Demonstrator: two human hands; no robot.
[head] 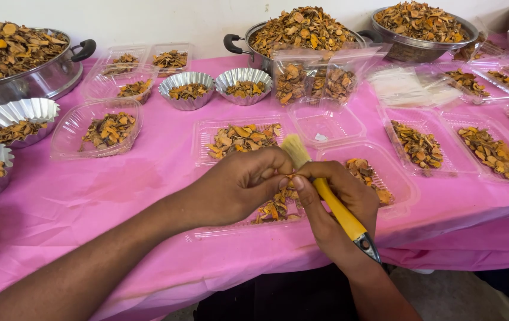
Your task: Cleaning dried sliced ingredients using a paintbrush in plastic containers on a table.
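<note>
My right hand [337, 208] grips a brush [334, 205] with a yellow handle; its pale bristles point up and away, and its metal end points toward me. My left hand [236, 184] is curled shut, its fingertips meeting my right thumb beside the brush handle. It pinches a small dried orange-brown piece [290, 177] that is mostly hidden. Both hands hover over a clear plastic tray [218, 229] near the table's front edge, which holds several dried orange-brown chips [273, 209].
A pink cloth [147, 178] covers the table. On it stand several clear plastic trays [96, 128] and fluted foil cups [187, 90] holding the same chips. One clear tray [326, 123] is empty. Large metal pots [302, 32] heaped with chips line the back, and a bowl [16, 59] sits far left.
</note>
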